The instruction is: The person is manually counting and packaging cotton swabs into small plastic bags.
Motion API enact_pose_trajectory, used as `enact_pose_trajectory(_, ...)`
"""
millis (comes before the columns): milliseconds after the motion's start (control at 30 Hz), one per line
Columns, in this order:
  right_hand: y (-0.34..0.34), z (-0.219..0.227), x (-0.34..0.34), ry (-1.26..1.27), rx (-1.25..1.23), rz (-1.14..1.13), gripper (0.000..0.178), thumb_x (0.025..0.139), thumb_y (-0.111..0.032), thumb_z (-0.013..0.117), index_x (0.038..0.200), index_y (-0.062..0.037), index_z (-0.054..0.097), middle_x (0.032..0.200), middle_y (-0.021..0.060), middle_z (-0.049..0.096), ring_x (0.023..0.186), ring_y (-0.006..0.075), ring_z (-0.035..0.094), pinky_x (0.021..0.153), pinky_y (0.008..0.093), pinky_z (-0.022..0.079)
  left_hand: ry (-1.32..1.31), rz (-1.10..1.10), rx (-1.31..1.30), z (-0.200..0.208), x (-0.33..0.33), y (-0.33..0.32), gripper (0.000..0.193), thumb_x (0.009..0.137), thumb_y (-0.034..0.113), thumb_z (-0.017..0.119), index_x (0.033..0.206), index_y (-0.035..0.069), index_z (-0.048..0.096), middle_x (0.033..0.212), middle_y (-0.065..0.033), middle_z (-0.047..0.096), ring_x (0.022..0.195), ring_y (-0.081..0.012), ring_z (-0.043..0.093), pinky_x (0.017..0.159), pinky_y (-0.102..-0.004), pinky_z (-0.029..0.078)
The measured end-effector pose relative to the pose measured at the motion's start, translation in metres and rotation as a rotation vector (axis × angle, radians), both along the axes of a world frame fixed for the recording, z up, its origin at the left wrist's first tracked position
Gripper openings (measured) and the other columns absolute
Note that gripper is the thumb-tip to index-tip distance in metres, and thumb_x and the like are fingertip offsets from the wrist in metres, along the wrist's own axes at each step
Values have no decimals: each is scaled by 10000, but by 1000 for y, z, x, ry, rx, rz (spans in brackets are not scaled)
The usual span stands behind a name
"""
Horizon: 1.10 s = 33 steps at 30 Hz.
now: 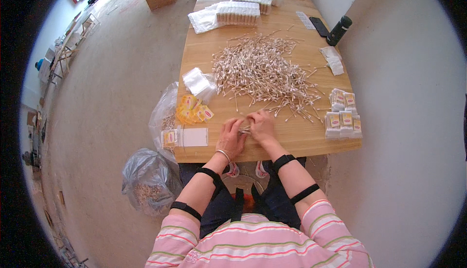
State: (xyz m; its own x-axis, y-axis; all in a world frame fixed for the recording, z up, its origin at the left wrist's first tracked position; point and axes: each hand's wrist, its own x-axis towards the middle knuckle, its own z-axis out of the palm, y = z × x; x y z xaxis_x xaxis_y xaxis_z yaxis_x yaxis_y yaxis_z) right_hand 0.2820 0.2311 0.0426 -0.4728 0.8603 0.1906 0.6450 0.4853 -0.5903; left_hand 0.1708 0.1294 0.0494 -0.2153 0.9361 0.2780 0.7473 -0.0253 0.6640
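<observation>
And there, just on the near side of the heap (262, 68), a small bunch (244, 130) of swabs was grasped between the left hand's (232, 139) fingers and thumb! At its right end the right hand (262, 126) was curled in close, though whether the bunch was gripped or merely steadied by it could not be told. The step was judged to be the gathering and evening of a bunch; for the next move, a light, level hold seemed called for, lest sticks be spilled. Left of the heap, labels (192, 110) were strewn; to its right, filled packs (343, 115) were grouped. Most of the bunch was covered by fingers, its count hidden; the right fingertips were blurred.
</observation>
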Motion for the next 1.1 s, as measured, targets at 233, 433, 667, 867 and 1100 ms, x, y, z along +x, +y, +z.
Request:
enact_pose_trajectory(233, -15, -2, 13, 120, -41, 247, 141, 786, -93, 553, 885, -82, 653, 984, 93, 600, 955, 304, 534, 813, 413, 434, 71, -73, 15, 0, -5, 0, 569, 715, 157, 690, 1225, 28, 474, 1204, -152, 505, 1211, -326, 403, 1054, -413, 317)
enact_pose_trajectory(433, -49, -8, 23, 414, -69, -246, 340, 798, -57, 499, 1135, -10, 508, 1223, 198, 481, 1178, 356, 435, 1027, 406, 321, 4, -138, 30, 4, -7, -3, 486, 724, 135, 662, 1174, 18, 519, 1176, -154, 544, 1157, -327, 468, 1029, -413, 354)
enact_pose_trajectory(667, -69, -10, -8, 656, -356, -76, 455, 814, -57, 462, 1259, 27, 409, 1367, 244, 366, 1300, 377, 314, 1094, 416, 232, -43, -187, 115, -6, -9, 1, 451, 723, 89, 637, 1158, 27, 537, 1161, -153, 557, 1151, -318, 481, 1033, -412, 357)
enact_pose_trajectory(867, -11, -5, 23, 23, 302, -187, 440, 797, -55, 506, 1234, -8, 476, 1333, 158, 431, 1254, 345, 368, 1047, 445, 290, 56, -199, 101, -7, -11, -4, 398, 733, 57, 619, 1127, 60, 565, 1120, -100, 591, 1110, -290, 514, 996, -424, 387)
enact_pose_trajectory(1100, 17, 0, 35, -136, 281, -121, 175, 767, -168, 593, 919, -156, 677, 1016, 2, 595, 1040, 230, 475, 902, 420, 363, 111, -216, 72, -5, -10, -3, 399, 727, 57, 629, 1121, 83, 569, 1102, -82, 598, 1106, -278, 513, 995, -415, 379)
